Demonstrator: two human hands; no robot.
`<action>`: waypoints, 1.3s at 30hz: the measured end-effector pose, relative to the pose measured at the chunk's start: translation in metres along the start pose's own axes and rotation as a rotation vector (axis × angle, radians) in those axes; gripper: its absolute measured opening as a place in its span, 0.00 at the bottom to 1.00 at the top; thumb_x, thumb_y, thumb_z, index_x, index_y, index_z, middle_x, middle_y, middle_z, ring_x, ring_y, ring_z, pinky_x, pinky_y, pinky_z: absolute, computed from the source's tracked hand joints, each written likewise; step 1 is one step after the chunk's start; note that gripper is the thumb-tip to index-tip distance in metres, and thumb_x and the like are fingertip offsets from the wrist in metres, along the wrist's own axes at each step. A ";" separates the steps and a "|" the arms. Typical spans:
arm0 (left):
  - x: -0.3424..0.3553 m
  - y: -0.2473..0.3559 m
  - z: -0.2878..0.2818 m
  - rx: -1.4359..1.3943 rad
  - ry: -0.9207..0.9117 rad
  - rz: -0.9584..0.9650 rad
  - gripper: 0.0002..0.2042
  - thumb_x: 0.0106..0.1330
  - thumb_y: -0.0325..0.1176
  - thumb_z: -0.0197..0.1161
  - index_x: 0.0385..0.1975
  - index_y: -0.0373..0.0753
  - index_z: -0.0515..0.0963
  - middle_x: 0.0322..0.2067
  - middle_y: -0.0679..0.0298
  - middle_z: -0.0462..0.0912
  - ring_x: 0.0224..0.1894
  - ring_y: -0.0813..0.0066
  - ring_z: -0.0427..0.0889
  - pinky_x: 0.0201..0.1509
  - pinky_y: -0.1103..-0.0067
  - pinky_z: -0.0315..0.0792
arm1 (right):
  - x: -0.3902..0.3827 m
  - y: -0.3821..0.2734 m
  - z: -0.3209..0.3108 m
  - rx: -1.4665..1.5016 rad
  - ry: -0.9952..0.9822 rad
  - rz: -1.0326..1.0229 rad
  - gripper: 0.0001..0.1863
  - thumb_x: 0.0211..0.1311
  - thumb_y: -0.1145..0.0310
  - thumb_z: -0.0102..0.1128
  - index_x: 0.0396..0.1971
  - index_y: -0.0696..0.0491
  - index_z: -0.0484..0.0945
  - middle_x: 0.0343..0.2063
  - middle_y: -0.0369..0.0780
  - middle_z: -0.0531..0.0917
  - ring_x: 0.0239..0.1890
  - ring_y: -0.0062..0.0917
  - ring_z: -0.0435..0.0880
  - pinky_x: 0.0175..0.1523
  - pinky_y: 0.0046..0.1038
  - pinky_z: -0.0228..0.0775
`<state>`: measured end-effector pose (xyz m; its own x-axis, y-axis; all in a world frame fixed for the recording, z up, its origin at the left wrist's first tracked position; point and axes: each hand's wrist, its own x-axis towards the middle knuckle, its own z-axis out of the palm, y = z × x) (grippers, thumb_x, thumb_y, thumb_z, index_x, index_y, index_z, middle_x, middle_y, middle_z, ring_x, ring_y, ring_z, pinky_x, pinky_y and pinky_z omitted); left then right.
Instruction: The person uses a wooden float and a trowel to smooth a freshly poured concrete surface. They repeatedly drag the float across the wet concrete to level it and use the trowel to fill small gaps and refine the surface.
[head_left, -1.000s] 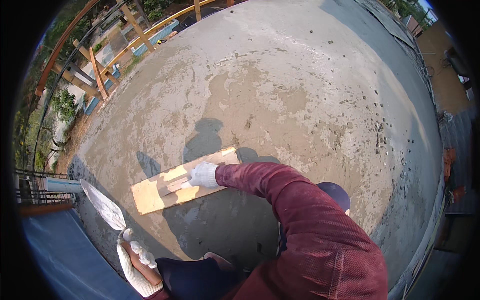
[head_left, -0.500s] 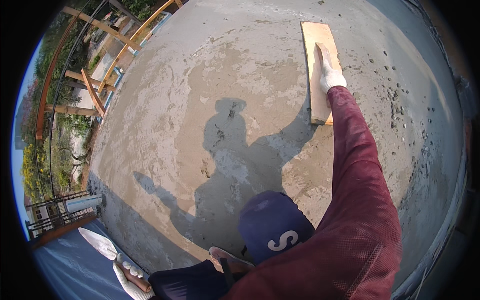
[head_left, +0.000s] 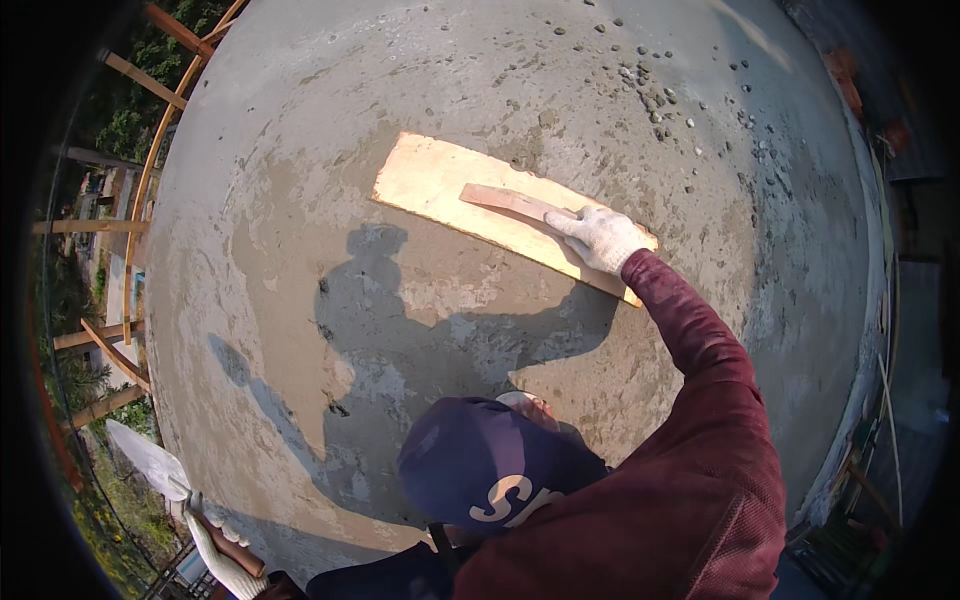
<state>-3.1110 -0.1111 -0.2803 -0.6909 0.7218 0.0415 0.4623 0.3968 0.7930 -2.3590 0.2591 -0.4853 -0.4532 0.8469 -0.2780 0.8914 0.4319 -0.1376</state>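
My right hand point(head_left: 600, 238), in a white glove, is closed round the handle of a long wooden float point(head_left: 430, 178). The float lies flat on grey, partly smoothed concrete point(head_left: 300, 190), slanting from upper left to lower right. At the lower left my left hand point(head_left: 215, 545), also gloved, grips the wooden handle of a pointed trowel point(head_left: 150, 462). The trowel's blade points up and left, off the concrete. A dark blue cap point(head_left: 490, 465) and a maroon sleeve point(head_left: 700, 340) hide part of the surface near me.
Loose pebbles point(head_left: 655, 100) are scattered over the concrete at the upper right. Timber formwork point(head_left: 135, 220) and greenery border the left edge. Along the right edge lie thin sticks point(head_left: 890, 430). My shadow point(head_left: 370, 300) falls across the middle.
My right hand has drawn the float nearer and turned it from nearly upright to a slant across the view. The view has shifted too. My left hand still holds the trowel.
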 end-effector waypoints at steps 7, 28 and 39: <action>-0.027 0.072 0.108 -0.299 -0.135 -0.144 0.32 0.83 0.51 0.47 0.74 0.30 0.64 0.74 0.58 0.67 0.80 0.70 0.54 0.83 0.66 0.36 | 0.081 0.082 -0.032 0.122 0.313 0.698 0.31 0.71 0.57 0.56 0.74 0.34 0.67 0.50 0.55 0.85 0.48 0.52 0.87 0.54 0.47 0.80; -0.033 -0.025 0.099 -0.305 -0.268 -0.612 0.29 0.78 0.54 0.56 0.67 0.38 0.75 0.39 0.71 0.78 0.29 0.85 0.76 0.29 0.82 0.72 | -0.028 0.146 0.001 0.082 0.272 0.854 0.33 0.69 0.53 0.58 0.74 0.28 0.66 0.52 0.51 0.86 0.53 0.49 0.87 0.59 0.47 0.78; -0.053 0.027 0.121 -0.424 -0.147 -0.282 0.22 0.79 0.41 0.57 0.66 0.34 0.73 0.54 0.63 0.82 0.55 0.77 0.80 0.58 0.77 0.71 | 0.099 0.028 -0.121 1.415 1.068 0.048 0.32 0.76 0.59 0.61 0.73 0.55 0.66 0.63 0.42 0.79 0.61 0.28 0.79 0.66 0.30 0.71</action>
<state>-2.9949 -0.0699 -0.3345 -0.6566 0.7043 -0.2700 -0.0166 0.3444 0.9387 -2.3792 0.3927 -0.4018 0.2810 0.9128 0.2964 -0.0377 0.3191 -0.9470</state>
